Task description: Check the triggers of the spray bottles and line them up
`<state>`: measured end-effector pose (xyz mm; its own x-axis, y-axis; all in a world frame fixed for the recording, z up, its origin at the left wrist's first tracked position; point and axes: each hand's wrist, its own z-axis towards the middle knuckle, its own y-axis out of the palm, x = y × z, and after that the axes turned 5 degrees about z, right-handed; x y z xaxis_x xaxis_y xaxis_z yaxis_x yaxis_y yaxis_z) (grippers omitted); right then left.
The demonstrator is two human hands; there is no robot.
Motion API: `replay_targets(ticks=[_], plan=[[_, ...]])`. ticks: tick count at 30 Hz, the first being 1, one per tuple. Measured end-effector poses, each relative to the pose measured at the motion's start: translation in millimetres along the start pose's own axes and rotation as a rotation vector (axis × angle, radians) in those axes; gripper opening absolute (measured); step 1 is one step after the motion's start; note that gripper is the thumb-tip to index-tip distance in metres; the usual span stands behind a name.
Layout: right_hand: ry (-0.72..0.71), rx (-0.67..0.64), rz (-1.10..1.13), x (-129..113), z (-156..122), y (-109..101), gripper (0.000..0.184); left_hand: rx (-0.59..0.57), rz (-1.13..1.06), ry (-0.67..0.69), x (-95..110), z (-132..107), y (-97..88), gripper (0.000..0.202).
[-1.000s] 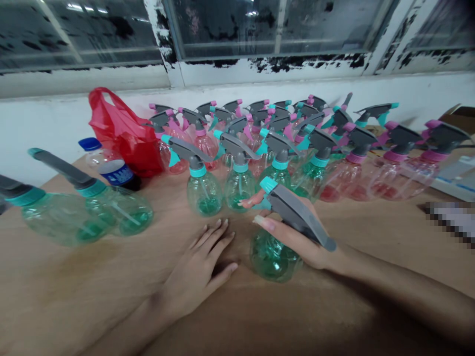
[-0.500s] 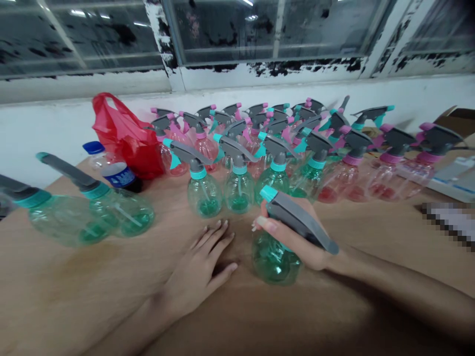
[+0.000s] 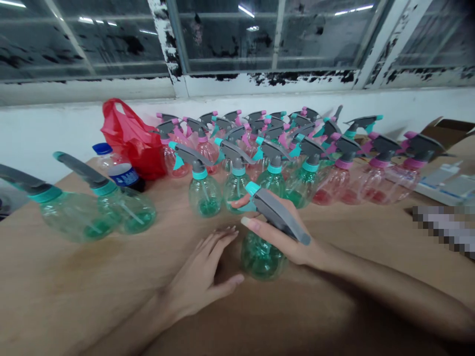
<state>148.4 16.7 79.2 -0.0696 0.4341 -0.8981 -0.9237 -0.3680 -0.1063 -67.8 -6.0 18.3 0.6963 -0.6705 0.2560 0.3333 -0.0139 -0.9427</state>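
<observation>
A green, round spray bottle [image 3: 262, 257] with a grey and teal spray head stands on the wooden table before me. My right hand [image 3: 284, 230] is wrapped round its neck, just under the head, one finger stretched out by the trigger. To its left, my left hand [image 3: 204, 272] rests low over the table, fingers spread and thumb apart, close to the bottle's side but holding nothing. Behind my hands, green spray bottles [image 3: 205, 195] with teal collars stand in a row, and pink ones [image 3: 334, 183] continue the row rightward.
Two green spray bottles [image 3: 128, 212] stand at the left. Behind them are a drink bottle [image 3: 124, 173] with a blue cap and a red plastic bag [image 3: 143, 148]. More sprayers crowd the wall. An open cardboard box [image 3: 447, 129] and a blurred-out item [image 3: 445, 227] lie at the right.
My right hand has shifted left with the green spray bottle, bringing it nearer my left hand. My left hand has turned slightly toward the bottle. The view has tilted a little.
</observation>
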Motion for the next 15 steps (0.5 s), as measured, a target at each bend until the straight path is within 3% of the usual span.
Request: replay_targets(ticks=[3,9,15], plan=[[-0.036,0.029,-0.034,0.3,3.5,9.7,0.031,0.061,-0.034,0.001,9.3,-0.2,-3.9,0.068],[-0.161,0.049,-0.138,5.1,15.0,38.6,0.031,0.137,-0.068,-0.124,23.5,-6.2,-22.0,0.062],[-0.276,0.014,-0.133,-0.8,28.8,79.2,0.027,0.295,-0.045,-0.189,22.8,-33.5,-36.9,0.06]])
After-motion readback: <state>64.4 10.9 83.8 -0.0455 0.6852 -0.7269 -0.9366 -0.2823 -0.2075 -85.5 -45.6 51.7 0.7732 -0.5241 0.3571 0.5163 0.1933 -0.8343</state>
